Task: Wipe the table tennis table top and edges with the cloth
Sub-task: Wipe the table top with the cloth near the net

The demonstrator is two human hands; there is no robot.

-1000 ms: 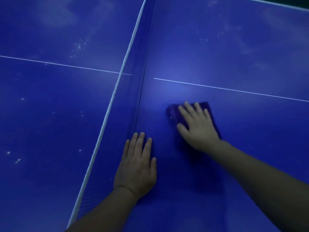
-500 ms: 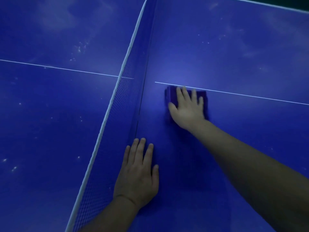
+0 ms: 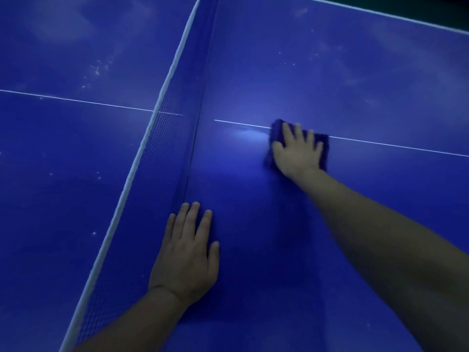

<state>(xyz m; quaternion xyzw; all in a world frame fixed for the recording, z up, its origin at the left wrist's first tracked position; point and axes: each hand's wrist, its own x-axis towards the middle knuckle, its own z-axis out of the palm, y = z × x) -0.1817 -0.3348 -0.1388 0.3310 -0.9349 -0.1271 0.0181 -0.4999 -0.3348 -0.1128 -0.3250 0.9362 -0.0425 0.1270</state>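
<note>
While beside left hand (image 3: 186, 252), net (image 3: 162, 153).

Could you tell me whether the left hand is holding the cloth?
No, the left hand lies flat on the bare table; the right hand presses the cloth.

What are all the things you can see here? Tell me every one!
table tennis table: one, blue, fills almost the whole view
net: one, blue mesh with a white top band, runs from the lower left up to the top middle
centre line: one, white, thin, crosses both halves of the table
white specks: many, white, scattered on the table, mostly left of the net
cloth: one, dark purple, on the centre line right of the net
left hand: one, flat on the table beside the net
right hand: one, fingers spread, pressing on the cloth
</note>
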